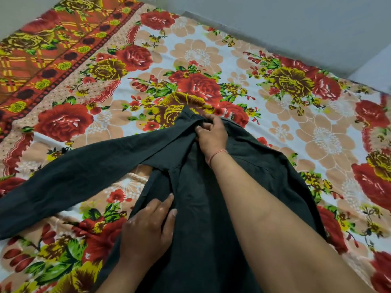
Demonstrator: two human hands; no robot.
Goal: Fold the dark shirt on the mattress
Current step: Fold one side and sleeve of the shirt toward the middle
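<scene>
The dark shirt [203, 187] lies spread on the mattress, over a floral bedsheet [211, 53] printed with red roses and yellow blooms, its collar end pointing away from the person. One long sleeve [69, 178] stretches out flat toward the left edge of the sheet. The right hand [211, 134] reaches up to the collar [191, 116], fingers curled and pinching the fabric there; a thin red thread [218, 155] circles that wrist. The left hand [148, 227] rests nearer the body, palm down on the shirt's left edge, fingers extended and pressing the cloth flat. A grey wall [296, 28] borders the mattress beyond.
</scene>
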